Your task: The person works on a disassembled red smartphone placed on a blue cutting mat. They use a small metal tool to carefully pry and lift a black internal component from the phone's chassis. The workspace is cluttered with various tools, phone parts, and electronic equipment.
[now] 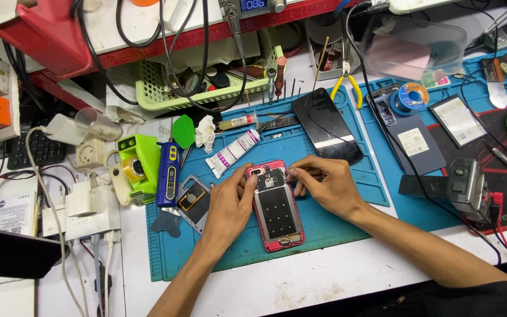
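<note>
Hands over an opened red phone (pixel 276 206) lying back-up on the blue work mat (pixel 300 235), roughly at the mat's centre, long axis running away from the viewer with a slight tilt. Back cover off; dark inner plate and small metal parts exposed.

Left hand (pixel 228 206) rests on the phone's left edge, palm down, fingertips touching the upper left corner near the camera opening. Nothing enclosed in it; fingers loosely curled, steadying the frame.

Right hand (pixel 323 183) sits at the upper right corner, thumb and forefinger pinched close together over the top edge. Whether a small tool or part sits in the pinch: cannot tell, too small.

Surroundings on the mat:
- grey phone frame (pixel 193 201) just beside the left hand, on the mat's left edge.
- blue electric screwdriver (pixel 168 174) left of that frame, lying lengthwise.
- white glue tube (pixel 233 152) above the phone, diagonal.
- black glass panel (pixel 327 125) above the right hand, apart from it.
- green opening pick (pixel 183 131) near the tube.

Off the mat: green tape dispenser (pixel 137 166) on the left, green basket (pixel 206 88) with cables at the rear, yellow-handled pliers (pixel 347 81) upright near the back.
</note>
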